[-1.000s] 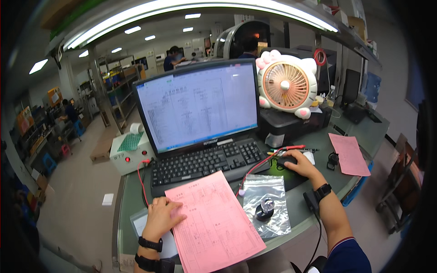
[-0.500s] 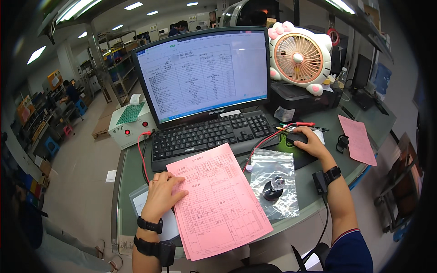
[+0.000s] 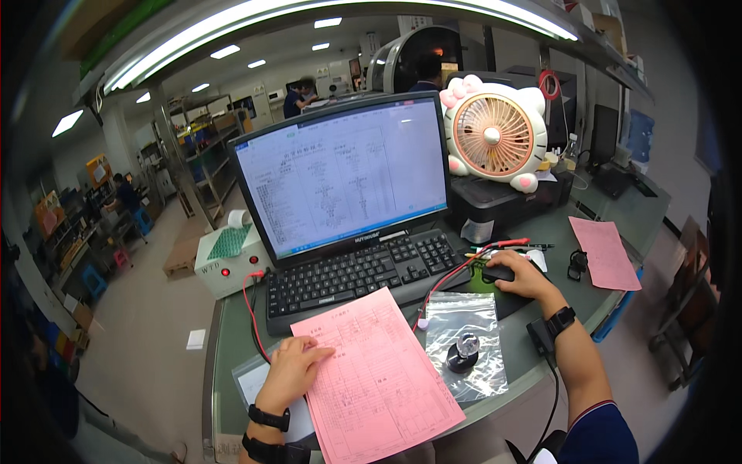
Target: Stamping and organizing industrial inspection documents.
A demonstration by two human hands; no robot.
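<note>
My left hand lies on the left edge of a stack of pink printed forms, fingers stretched over the top sheet and thumb apart. The forms are tilted on the desk in front of the keyboard. My right hand is wrapped over a black computer mouse, on a dark pad with a green patch. Between the hands, a clear zip bag lies flat, with a small black-based object with a clear round top on or in it. Behind the keyboard, the monitor displays a table-like document.
Red test leads cross the desk near the mouse. A white box with red lights stands left of the monitor. A cartoon-shaped fan sits on a black printer. Another pink sheet lies right. People work in the background.
The view has tilted up, so the desk things appear lower. My left hand stays on the pink forms and my right hand stays on the mouse.
</note>
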